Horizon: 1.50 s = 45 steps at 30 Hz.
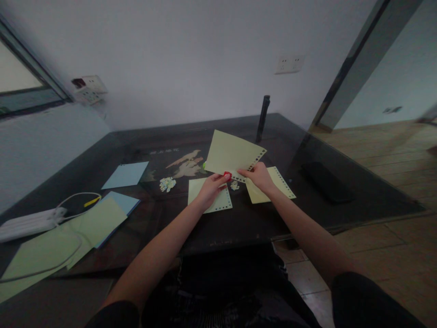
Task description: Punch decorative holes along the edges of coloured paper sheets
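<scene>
A pale yellow paper sheet is raised above the table, with a row of holes along its near and right-hand edge. My right hand pinches that edge between thumb and fingers. At the sheet's near left corner, my left hand is closed around a small red hole punch, mostly hidden by the fingers. Below my hands lie a left punched sheet and a right punched sheet. Between them sits a small heap of paper bits; a larger heap of paper bits is farther left.
Uncut yellow paper and a blue sheet lie left, near a white power strip with its cable. A black upright cylinder stands at the back right. A dark flat phone-like object rests on the right of the glass-topped table.
</scene>
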Available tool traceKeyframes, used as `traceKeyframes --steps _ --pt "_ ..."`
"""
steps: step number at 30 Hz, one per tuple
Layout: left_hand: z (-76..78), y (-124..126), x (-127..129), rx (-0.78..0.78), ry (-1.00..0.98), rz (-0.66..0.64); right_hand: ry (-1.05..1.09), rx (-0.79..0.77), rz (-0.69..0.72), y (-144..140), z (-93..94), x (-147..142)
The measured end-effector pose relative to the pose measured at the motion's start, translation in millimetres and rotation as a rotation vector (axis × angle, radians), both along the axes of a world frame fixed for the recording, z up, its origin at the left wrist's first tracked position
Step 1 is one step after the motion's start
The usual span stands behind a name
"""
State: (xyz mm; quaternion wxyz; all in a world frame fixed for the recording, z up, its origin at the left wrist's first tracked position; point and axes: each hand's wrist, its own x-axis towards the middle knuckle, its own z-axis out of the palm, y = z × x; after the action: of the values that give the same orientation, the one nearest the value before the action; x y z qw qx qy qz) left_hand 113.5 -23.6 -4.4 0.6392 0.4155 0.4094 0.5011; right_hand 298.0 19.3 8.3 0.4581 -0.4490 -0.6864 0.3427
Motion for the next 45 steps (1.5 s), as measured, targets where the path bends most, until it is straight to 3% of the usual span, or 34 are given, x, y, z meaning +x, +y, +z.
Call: traceKeyframes --steps 34,45 --pt "-4.2 2.9 -0.4 0.011 -0.014 0.014 -0.021 0.000 0.007 -3.4 4.0 -1.1" --pt "0.7 0.5 1.1 0.024 0.012 0.040 -0.019 0.024 0.013 -1.5 0.3 -0.5"
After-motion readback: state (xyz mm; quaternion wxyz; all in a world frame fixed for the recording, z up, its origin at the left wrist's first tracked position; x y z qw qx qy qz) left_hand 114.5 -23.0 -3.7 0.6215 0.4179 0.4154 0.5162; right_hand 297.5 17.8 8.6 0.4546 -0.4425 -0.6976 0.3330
